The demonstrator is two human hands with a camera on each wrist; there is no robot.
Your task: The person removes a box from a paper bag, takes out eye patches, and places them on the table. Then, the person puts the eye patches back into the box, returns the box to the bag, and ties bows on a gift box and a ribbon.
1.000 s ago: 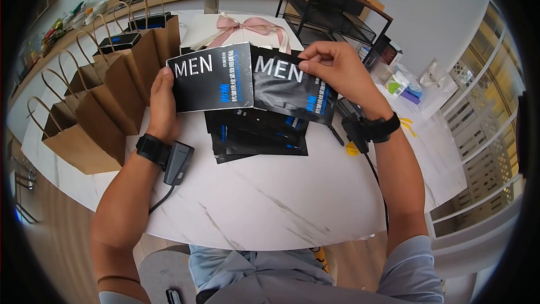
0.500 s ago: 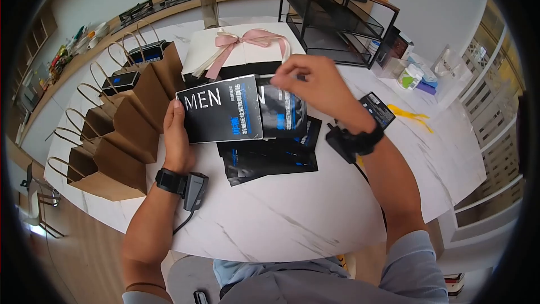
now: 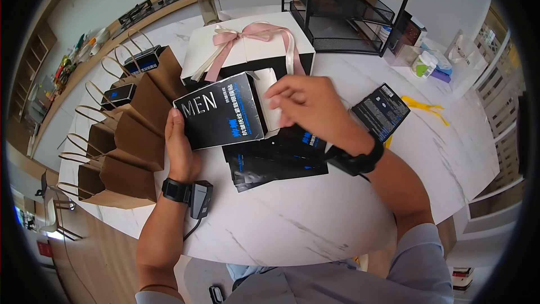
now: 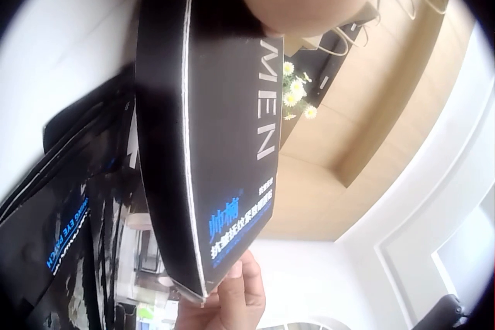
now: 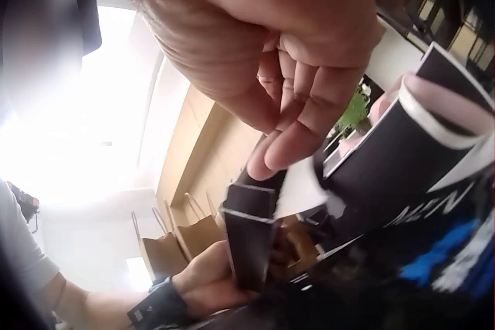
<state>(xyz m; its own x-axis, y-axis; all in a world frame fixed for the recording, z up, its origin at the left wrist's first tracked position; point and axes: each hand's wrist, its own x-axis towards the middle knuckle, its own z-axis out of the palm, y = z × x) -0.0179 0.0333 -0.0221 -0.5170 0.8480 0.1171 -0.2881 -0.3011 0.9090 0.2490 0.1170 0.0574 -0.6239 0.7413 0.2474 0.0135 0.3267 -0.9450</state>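
Note:
My left hand grips a black box by its left end, thumb on the front printed MEN. The box's right end is open, with its white inner flap showing. At that end my right hand has bent fingers and thumb right at the flap; in the right wrist view the fingertips meet the dark edge of the box end. Below the box, several flat black pouches lie overlapping on the marble-patterned table. The box's inside is mostly hidden by the right hand.
Brown paper bags stand in a row at left, two with black boxes. Behind sits a white box with pink ribbon. To the right are a black printed package, a yellow strip, bottles, and a black mesh rack.
The pouch held in my right hand slid left behind the box front and no longer shows; the right hand came to the box's open end. The head view shifted.

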